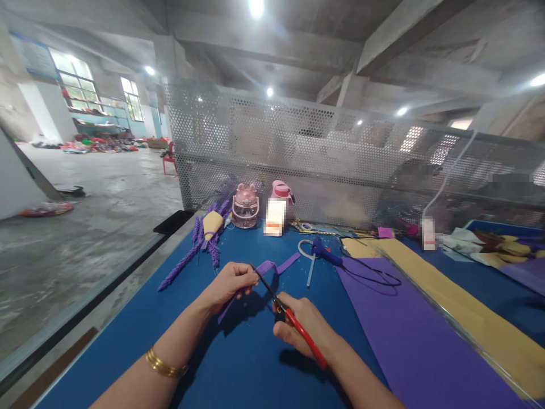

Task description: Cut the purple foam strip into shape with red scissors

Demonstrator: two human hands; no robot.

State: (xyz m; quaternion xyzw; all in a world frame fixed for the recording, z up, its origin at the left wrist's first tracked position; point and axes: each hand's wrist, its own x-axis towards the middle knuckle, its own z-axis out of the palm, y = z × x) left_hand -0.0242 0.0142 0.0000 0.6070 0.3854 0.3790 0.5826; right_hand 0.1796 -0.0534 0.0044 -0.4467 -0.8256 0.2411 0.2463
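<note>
Strip (pixel 267 266): purple, thin, just above or on the desk (pixel 230 369), at the left hand (pixel 234 279). One run leaves the fingers toward the far right, bent partway along, its end near the glue gun (pixel 327 252). A shorter tail hangs on the near side, below the same hand.

Left hand: pinching the strip between thumb and fingers; gold bangles (pixel 164 363) on that forearm.

Right hand (pixel 303 326): wrapped about the scissors (pixel 303 335), red handle slanting near and right, dark blade pointing far and left. Blade tip lies at the left fingertips, next to the strip; whether it touches the strip, cannot tell. The strip's longer run lies on the far side of the right hand, apart from it.

Far left of the left hand: purple flowers (pixel 182 267), several stems spread on the desk, with a yellow piece (pixel 213 222) over them. Far side, before the mesh panel (pixel 276 145): pink bottle (pixel 246 207) on the left, pink cup (pixel 281 190) to its right.

Glue gun: blue, dark cord, pale stick (pixel 311 270) beside it. Right of the right hand: purple sheet (pixel 404 329); farther right, yellow sheet (pixel 462 309) alongside it.
</note>
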